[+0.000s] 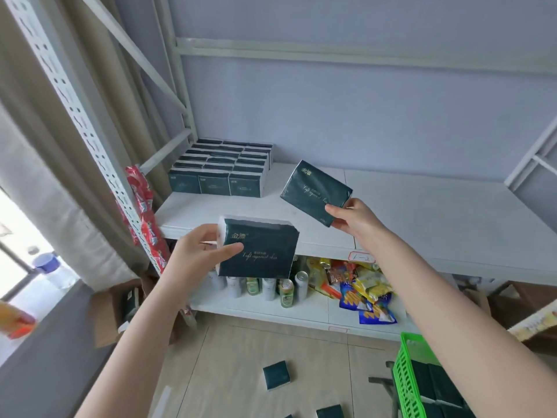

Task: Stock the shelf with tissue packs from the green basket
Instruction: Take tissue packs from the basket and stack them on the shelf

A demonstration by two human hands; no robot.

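the left hand (pixel 196 254) grips one dark green tissue pack (pixel 259 251) at its left end, thumb across the front, at the shelf (pixel 422 212) edge. the right hand (pixel 352 217) pinches a second pack (pixel 315 191) by its corner, tilted above the shelf. stocked packs (pixel 220 167) stand at the back left; the green basket (pixel 413 384) sits low right.

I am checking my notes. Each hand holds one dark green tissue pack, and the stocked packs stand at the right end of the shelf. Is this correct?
One point is wrong: the head view shows the stocked packs at the left end of the shelf, not the right. The left hand and right hand each hold one dark green tissue pack.
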